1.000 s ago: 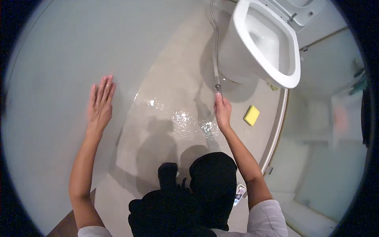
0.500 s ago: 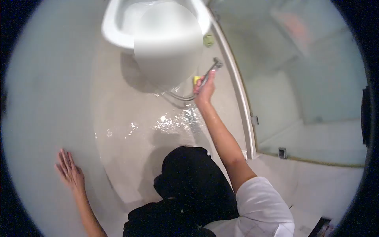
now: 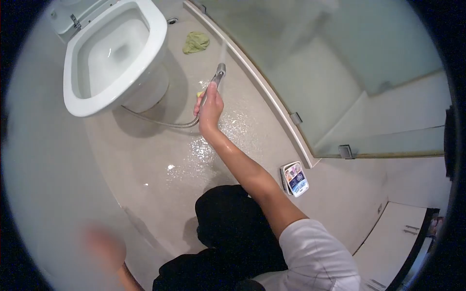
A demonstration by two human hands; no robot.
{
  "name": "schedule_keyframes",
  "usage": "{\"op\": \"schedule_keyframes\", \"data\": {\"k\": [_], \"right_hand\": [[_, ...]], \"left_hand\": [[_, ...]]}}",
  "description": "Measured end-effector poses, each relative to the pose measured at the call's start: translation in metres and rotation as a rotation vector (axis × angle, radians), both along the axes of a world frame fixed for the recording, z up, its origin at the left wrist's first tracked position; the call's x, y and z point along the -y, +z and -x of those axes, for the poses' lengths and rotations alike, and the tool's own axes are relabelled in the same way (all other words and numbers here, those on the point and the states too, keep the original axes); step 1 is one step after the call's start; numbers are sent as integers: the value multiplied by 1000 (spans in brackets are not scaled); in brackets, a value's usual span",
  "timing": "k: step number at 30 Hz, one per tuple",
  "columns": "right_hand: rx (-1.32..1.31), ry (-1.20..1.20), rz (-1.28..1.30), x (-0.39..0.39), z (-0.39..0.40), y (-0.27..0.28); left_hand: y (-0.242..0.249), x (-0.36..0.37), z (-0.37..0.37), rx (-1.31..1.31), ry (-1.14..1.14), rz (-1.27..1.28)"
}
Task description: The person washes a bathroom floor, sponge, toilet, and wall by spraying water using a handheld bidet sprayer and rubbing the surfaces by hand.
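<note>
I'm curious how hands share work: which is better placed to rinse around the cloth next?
The right hand, I'd judge: it grips the sprayer, whose head points toward the sill, near the cloth. The left hand is farther from the cloth and too blurred to show its grip.

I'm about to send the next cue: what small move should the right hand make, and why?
I'd probably angle the sprayer in the right hand slightly rightward, along the ledge: a faint jet seems to point toward the ledge, and the green cloth lies close to its left.
</note>
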State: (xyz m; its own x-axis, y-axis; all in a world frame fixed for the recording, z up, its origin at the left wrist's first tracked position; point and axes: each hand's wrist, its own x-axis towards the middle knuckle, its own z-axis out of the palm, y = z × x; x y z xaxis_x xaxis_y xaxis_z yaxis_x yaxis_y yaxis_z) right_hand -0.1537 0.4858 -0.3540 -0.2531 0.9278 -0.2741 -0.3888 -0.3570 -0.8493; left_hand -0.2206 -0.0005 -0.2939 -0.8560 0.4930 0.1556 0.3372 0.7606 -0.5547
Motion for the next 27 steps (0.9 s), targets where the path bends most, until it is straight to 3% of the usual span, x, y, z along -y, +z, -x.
{"op": "schedule_keyframes", "data": {"k": [8,11,12,13,17,19,20,27], "right_hand": [[25,270,113,41,-22,-13],[-13,381,73,48,-19,-21],[-8,442,-44,49,-18,-28],[-4,502,-163,50,-16,-32],[18,575,-119,61,-31,-41],[-83,506,114,66,-42,-55],[-85,507,117,63,-47,-61],[-145,173,212,26,-90,-89]], "left_hand": [[46,-207,56,-98,-670,-448],[76,-287,71,-138,-784,-537],[81,-309,80,-147,-832,-587],[82,-329,90,-133,-828,-604],[58,-382,119,-123,-728,-537],[56,-392,119,-56,-618,-541],[55,-395,118,13,-508,-542],[61,-390,115,192,-423,-539]]}}
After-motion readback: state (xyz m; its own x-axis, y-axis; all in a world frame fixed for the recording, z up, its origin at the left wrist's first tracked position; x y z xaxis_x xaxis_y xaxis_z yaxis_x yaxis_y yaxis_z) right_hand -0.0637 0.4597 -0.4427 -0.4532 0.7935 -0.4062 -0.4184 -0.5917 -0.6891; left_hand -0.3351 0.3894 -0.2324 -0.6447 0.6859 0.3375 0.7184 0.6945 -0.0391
